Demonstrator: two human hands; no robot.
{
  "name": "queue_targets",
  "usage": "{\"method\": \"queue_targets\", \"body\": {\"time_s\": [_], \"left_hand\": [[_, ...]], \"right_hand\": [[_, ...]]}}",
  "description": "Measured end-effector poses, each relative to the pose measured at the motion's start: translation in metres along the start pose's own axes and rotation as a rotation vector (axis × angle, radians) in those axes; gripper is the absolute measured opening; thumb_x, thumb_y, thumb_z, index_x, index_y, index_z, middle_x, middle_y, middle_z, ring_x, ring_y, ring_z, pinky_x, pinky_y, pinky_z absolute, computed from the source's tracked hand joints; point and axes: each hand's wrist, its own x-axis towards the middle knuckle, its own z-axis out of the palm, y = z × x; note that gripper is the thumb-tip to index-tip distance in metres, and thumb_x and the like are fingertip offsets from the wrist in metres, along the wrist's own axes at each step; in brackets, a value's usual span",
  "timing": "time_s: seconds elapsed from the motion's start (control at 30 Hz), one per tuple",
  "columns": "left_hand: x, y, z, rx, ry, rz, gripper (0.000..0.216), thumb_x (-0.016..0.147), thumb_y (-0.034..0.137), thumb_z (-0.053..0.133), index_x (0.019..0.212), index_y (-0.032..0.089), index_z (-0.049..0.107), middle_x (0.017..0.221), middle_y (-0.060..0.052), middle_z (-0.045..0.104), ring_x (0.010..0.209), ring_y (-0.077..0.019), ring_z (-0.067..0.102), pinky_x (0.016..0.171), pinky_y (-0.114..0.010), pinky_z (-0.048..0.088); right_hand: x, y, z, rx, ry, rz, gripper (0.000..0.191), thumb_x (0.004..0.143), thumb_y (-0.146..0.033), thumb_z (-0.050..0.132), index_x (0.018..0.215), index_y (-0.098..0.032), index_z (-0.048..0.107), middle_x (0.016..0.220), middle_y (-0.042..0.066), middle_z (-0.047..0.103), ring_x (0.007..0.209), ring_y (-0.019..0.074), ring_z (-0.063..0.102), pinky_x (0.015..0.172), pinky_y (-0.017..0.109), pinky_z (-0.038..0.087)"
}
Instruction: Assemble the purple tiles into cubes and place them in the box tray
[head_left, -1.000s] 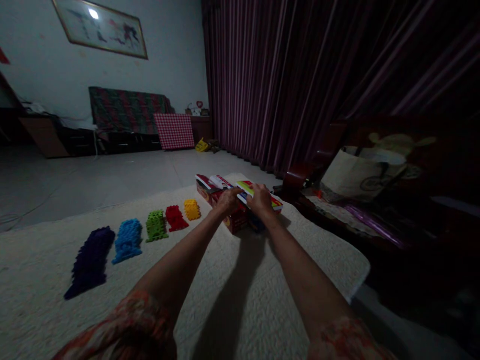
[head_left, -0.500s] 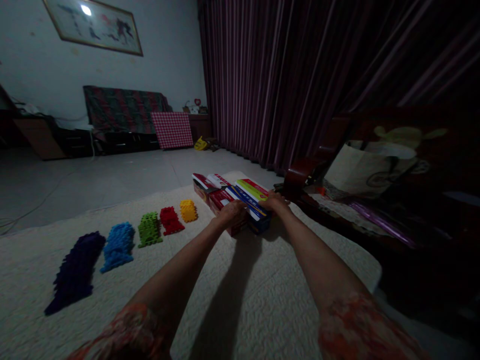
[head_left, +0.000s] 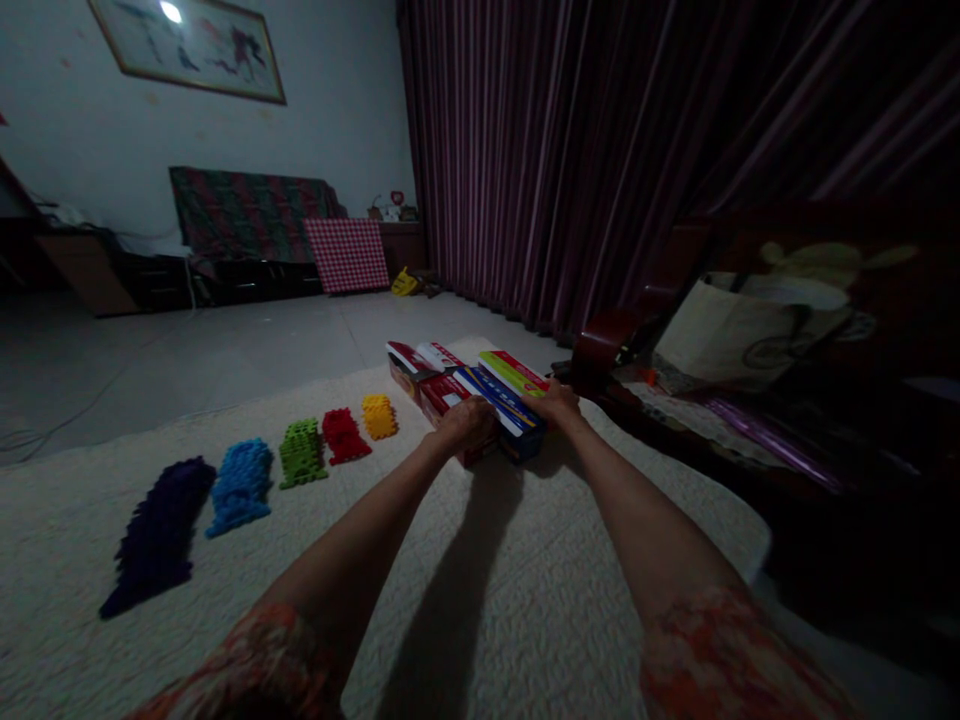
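Several long cardboard boxes lie side by side on the cream quilted cover. My left hand (head_left: pixel 466 424) curls over the near end of a dark red box (head_left: pixel 441 393), its fingertips close to a blue box (head_left: pixel 506 408). On the right, my right hand (head_left: pixel 556 404) is closed round the near end of a lime-green and red box (head_left: pixel 514 372), right beside the blue one. Some fingers of both hands are hidden. Behind the dark red box, a red-and-white box (head_left: pixel 411 358) shows raised flaps.
To the left, textured strips lie in a row: yellow (head_left: pixel 379 416), red (head_left: pixel 346 436), green (head_left: pixel 302 453), light blue (head_left: pixel 240 485) and dark purple (head_left: pixel 160 532). A dark wooden chair (head_left: pixel 611 340) with a cloth bag (head_left: pixel 720 330) stands at the right.
The lime-green and red box has shifted slightly right, away from the blue box, along with my right hand. My left hand has stayed nearly in place. The view has turned a little.
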Motion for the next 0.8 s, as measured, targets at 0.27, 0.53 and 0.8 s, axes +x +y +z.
{"method": "queue_targets", "body": {"time_s": [0.27, 0.53, 0.8], "left_hand": [[-0.001, 0.007, -0.009, -0.004, 0.004, 0.002, 0.029, 0.089, 0.011, 0.051, 0.107, 0.014, 0.074, 0.116, -0.014, 0.073, 0.105, -0.0209, 0.071, 0.093, -0.030, 0.056], [-0.029, 0.010, -0.045, -0.090, 0.186, -0.050, 0.037, 0.083, 0.008, 0.056, 0.116, 0.016, 0.073, 0.123, -0.013, 0.072, 0.113, -0.0244, 0.068, 0.100, -0.037, 0.054], [-0.176, -0.011, -0.072, -0.569, 0.684, -0.468, 0.037, 0.085, 0.021, 0.061, 0.120, 0.015, 0.069, 0.117, -0.016, 0.074, 0.104, -0.0269, 0.071, 0.094, -0.042, 0.056]], "right_hand": [[-0.017, 0.001, -0.026, 0.048, 0.168, -0.013, 0.067, 0.081, -0.051, 0.067, 0.137, -0.018, 0.053, 0.135, 0.019, 0.052, 0.128, 0.0355, 0.050, 0.098, 0.042, 0.047], [-0.037, -0.019, -0.086, 0.179, 0.329, -0.205, 0.065, 0.077, -0.046, 0.072, 0.134, -0.017, 0.058, 0.128, 0.017, 0.060, 0.118, 0.0323, 0.058, 0.102, 0.043, 0.045], [-0.144, -0.061, -0.094, 0.376, 0.143, -0.574, 0.070, 0.069, -0.055, 0.074, 0.127, -0.017, 0.064, 0.118, 0.015, 0.066, 0.108, 0.0314, 0.065, 0.099, 0.046, 0.051]]}}
